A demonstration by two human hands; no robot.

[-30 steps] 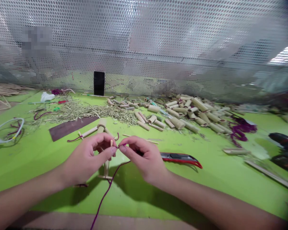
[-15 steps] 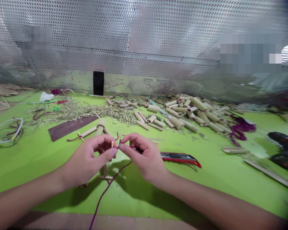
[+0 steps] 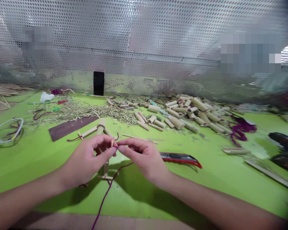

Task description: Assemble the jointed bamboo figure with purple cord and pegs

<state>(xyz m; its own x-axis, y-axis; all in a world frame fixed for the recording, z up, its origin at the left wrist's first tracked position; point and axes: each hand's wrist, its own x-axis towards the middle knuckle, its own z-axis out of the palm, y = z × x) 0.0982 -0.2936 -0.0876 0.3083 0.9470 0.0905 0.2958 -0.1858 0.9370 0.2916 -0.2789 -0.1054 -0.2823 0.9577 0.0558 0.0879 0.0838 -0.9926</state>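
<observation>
My left hand (image 3: 92, 158) is closed in a pinch on a thin bamboo stick (image 3: 112, 143), whose tip shows between thumb and fingers. My right hand (image 3: 146, 158) pinches purple string right beside it, and the fingertips of both hands nearly touch. A long purple string (image 3: 103, 202) runs from under my right hand down to the table's front edge. Behind and below my left hand lies a bamboo figure (image 3: 100, 125) of tube pieces and short cross sticks tied with purple string; my hand hides part of it. A red and black utility knife (image 3: 180, 157) lies just right of my right hand.
A heap of cut bamboo tubes (image 3: 201, 111) and a pile of shavings (image 3: 96, 110) spread across the back. A brown strip (image 3: 72, 127) lies at left. A black phone (image 3: 99, 83) leans on the perforated metal screen (image 3: 144, 48). Purple string (image 3: 242, 127) and a dark tool (image 3: 284, 150) are at right.
My right fingertips have closed down on the string against my left fingertips; the short upright loop of string between them is now out of sight. My left hand has hardly moved.
</observation>
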